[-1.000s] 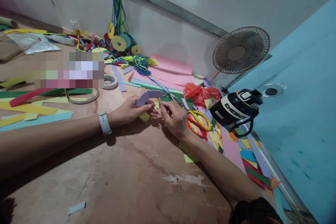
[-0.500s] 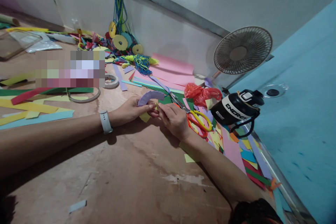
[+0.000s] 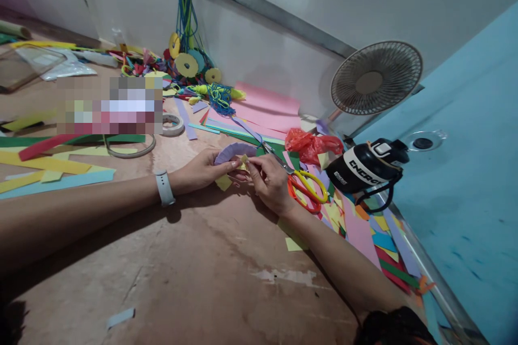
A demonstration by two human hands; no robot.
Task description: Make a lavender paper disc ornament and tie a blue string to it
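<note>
Head view: left hand (image 3: 198,171) pinching curved purple paper strip (image 3: 234,151), fingers clamped on its end. Right hand (image 3: 270,183) pressing small yellow paper scrap (image 3: 243,161) against strip, fingertips together. Likely attaching step; next calling for firm, aligned pressure. Strip lying just left of scissors (image 3: 301,186); matte paper, glossy plastic handles.

A pixelated block (image 3: 110,105) masked items on the tabletop (image 3: 202,259); the small yellow paper scrap (image 3: 243,162) was partly hidden by fingertips.
</note>
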